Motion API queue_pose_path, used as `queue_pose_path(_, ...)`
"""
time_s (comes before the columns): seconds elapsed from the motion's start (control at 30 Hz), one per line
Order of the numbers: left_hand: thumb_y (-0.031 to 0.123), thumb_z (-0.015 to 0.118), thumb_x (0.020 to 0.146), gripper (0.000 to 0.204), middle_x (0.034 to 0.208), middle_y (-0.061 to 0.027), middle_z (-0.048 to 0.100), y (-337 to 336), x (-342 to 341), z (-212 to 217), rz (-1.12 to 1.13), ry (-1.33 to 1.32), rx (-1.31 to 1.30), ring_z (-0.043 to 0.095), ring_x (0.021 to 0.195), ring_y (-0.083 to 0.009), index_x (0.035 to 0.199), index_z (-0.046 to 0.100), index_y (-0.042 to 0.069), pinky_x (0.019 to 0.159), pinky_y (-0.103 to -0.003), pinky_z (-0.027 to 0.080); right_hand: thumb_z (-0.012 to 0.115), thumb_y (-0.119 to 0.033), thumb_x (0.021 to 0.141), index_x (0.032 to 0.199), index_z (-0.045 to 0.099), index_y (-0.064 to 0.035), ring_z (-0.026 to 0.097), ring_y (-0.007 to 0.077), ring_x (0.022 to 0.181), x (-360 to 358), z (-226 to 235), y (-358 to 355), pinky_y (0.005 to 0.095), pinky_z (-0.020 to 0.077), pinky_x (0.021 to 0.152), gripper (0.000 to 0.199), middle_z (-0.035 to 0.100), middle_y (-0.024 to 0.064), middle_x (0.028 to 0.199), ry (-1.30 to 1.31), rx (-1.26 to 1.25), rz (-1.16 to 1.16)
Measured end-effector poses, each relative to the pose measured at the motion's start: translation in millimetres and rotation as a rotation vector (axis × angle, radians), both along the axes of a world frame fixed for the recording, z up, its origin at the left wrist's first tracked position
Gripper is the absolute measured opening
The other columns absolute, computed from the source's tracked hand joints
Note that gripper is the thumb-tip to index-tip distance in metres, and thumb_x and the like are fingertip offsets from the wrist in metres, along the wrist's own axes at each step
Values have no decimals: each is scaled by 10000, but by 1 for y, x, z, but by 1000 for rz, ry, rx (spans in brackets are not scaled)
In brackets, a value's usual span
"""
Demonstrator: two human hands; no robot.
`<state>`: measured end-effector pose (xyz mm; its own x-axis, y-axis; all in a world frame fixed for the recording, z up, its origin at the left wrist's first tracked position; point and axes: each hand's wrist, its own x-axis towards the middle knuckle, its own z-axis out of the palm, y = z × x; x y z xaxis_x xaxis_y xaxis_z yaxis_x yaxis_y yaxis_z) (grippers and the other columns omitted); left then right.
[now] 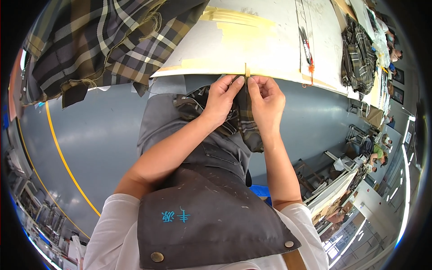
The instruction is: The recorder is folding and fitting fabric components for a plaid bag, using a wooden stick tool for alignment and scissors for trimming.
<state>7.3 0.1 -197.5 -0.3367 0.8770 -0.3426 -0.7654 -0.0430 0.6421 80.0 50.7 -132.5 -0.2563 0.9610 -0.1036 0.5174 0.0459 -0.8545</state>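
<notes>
Both my hands are at the near edge of a pale worktable, pinching the upper end of a dark plaid fabric piece. My left hand is closed on it, thumb and fingertips at its left side. On its right side, the thumb and bent fingers of my right hand grip the same end, close to the left thumb. The fabric hangs below the table edge, in front of my lap, with a looser part spreading left behind my left wrist. A narrow tan strip stands at the table edge just above my thumbs.
A large heap of plaid fabric with frayed threads overhangs the table at left. Thread snips with a red thread tuft lie right of my hands. More plaid cloth rests farther right. People are in the distance at right.
</notes>
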Motion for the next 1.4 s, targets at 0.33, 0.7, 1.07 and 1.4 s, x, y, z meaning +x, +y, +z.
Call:
queue_pose_path(0.33,156,528,903,224,934,3,596,-1,-1,-2,-5,12,3,483,864,-43,1044,591,-6,792,-210,391,660,-33,762,876,562,0,506,39,658,3,7,0,183,400,558,154,580,-12,759,148,-225,52)
queue_pose_path(0.7,181,521,910,244,922,-7,603,-4,-5,3,-65,-60,-4,520,813,-52,1064,580,1,736,-212,434,603,-113,832,859,597,-18,461,36,583,12,7,5,183,364,512,100,567,-20,721,301,-507,-66)
queue_pose_path(1.07,174,516,912,253,926,-3,604,-2,-4,7,-1,18,-24,520,812,-47,1084,568,-4,736,-205,430,597,-152,852,804,609,-35,422,28,526,7,-4,9,183,334,483,128,515,-46,615,352,-498,-89)
queue_pose_path(1.4,177,517,913,268,984,-4,595,-1,-5,8,-20,37,-31,497,886,-46,1110,558,0,800,-209,397,653,-87,793,837,588,8,496,28,619,-5,4,5,172,401,563,124,588,-1,734,339,-481,-141)
